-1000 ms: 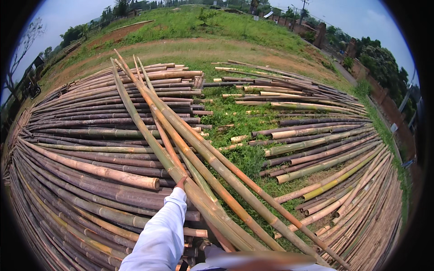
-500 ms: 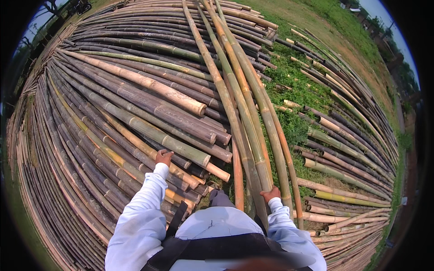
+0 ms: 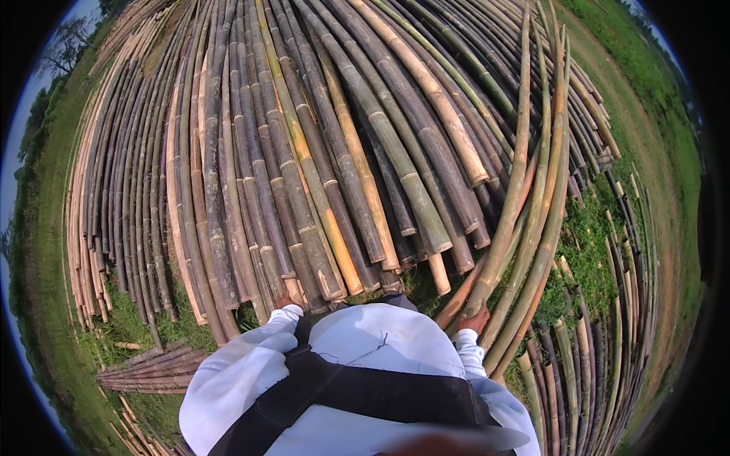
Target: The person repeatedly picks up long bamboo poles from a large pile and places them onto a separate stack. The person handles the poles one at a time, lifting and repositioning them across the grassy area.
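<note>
My right hand (image 3: 473, 320) is closed around the lower end of a long green-brown bamboo pole (image 3: 502, 243). This pole slants up and away to the far right, beside other long bamboo poles (image 3: 541, 228) that cross over the stack at the right. My left hand (image 3: 291, 296) is low at the cut ends of the stacked dark bamboo poles (image 3: 303, 251), close against one pole end. Its fingers are too small and partly hidden to show whether they grip anything. Both arms are in white sleeves.
A wide layer of bamboo poles (image 3: 220, 190) fans out ahead and to the left. More poles (image 3: 585, 372) lie at the right, past green weeds (image 3: 585, 273). A small pile of short brown poles (image 3: 152, 371) sits at the near left. Grass (image 3: 654, 121) borders the far right.
The view has turned left, so the stack now spreads straight ahead and the long poles appear farther right. My right hand stays on its pole; my left hand is now lower, by the pole ends.
</note>
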### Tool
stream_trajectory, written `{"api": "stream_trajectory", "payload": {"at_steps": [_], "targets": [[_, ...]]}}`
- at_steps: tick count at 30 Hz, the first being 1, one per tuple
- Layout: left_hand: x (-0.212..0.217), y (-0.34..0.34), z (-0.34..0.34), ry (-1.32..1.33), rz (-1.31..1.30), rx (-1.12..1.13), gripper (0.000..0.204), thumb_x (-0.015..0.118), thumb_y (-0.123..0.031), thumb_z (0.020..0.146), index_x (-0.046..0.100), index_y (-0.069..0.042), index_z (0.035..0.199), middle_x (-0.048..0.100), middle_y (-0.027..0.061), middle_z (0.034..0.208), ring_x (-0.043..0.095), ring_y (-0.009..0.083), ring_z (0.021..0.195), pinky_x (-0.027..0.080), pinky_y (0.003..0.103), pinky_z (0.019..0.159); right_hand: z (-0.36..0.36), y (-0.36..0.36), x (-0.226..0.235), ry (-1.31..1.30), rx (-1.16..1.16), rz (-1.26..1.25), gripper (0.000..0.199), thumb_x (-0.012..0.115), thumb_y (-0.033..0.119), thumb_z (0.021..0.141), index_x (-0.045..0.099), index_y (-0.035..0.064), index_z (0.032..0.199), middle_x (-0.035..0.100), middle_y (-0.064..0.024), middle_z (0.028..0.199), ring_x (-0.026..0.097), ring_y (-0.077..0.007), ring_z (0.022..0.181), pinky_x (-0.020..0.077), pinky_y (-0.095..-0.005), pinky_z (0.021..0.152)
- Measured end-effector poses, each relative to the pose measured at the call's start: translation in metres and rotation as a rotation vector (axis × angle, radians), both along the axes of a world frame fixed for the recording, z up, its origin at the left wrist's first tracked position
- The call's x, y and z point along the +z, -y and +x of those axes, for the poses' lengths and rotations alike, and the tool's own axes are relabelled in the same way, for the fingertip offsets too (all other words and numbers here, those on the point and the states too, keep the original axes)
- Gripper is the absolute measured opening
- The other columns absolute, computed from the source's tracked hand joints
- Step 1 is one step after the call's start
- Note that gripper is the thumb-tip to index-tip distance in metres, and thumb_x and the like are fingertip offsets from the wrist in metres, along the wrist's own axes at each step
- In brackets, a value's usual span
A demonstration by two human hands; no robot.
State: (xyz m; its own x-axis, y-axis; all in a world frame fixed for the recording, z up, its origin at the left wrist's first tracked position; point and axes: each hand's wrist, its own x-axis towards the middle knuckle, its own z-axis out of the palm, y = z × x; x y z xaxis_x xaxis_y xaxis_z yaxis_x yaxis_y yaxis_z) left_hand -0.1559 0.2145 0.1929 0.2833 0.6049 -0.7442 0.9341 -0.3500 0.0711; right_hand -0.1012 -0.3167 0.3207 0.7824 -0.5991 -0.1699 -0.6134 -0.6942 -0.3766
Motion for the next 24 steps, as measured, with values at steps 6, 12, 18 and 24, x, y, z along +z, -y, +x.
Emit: {"api": "stream_trajectory", "payload": {"at_steps": [6, 12, 18, 24], "targets": [[0.002, -0.007, -0.003, 0.067, -0.087, 0.164, 0.05, 0.063, -0.046, 0.079, 0.066, 0.002, 0.089, 0.068, 0.0204, 0.085, 0.067, 0.035, 0.081, 0.052, 0.041, 0.077, 0.017, -0.021, -0.037, -0.215, -0.062, 0.48, 0.025, 0.055, 0.006, 0.083, 0.061, -0.0013, 0.106, 0.065, -0.0192, 0.087, 0.065, -0.0288, 0.075, 0.0515, -0.0384, 0.071], [-0.033, -0.01, 0.01, 0.358, -0.124, -0.203, 0.055, 0.053, -0.053, 0.082, 0.067, -0.004, 0.102, 0.064, 0.0194, 0.107, 0.06, 0.032, 0.104, 0.046, 0.039, 0.091, 0.019, -0.009, -0.068, -0.359, 0.095, 0.276, 0.015, 0.058, 0.011, 0.082, 0.068, 0.0008, 0.076, 0.068, -0.0213, 0.083, 0.067, -0.0301, 0.084, 0.0517, -0.0404, 0.076], [-0.137, -0.046, -0.024, 0.329, -0.642, -0.049, 0.039, 0.044, -0.038, 0.09, 0.059, -0.009, 0.111, 0.062, 0.0109, 0.111, 0.059, 0.0252, 0.098, 0.046, 0.038, 0.082, 0.013, -0.009, -0.079, -0.369, 0.077, 0.258, 0.021, 0.061, 0.01, 0.073, 0.071, 0.0084, 0.091, 0.069, -0.0178, 0.092, 0.067, -0.0316, 0.091, 0.0511, -0.038, 0.085], [-0.122, -0.029, -0.049, 0.071, -0.043, -0.319, 0.035, 0.052, -0.036, 0.085, 0.069, -0.005, 0.09, 0.07, 0.0107, 0.089, 0.067, 0.0243, 0.085, 0.05, 0.037, 0.082, 0.018, -0.037, -0.072, -0.27, 0.052, 0.739, 0.022, 0.05, -0.008, 0.075, 0.061, -0.0034, 0.093, 0.061, -0.0107, 0.072, 0.059, -0.0219, 0.064, 0.0481, -0.0366, 0.054]]}}
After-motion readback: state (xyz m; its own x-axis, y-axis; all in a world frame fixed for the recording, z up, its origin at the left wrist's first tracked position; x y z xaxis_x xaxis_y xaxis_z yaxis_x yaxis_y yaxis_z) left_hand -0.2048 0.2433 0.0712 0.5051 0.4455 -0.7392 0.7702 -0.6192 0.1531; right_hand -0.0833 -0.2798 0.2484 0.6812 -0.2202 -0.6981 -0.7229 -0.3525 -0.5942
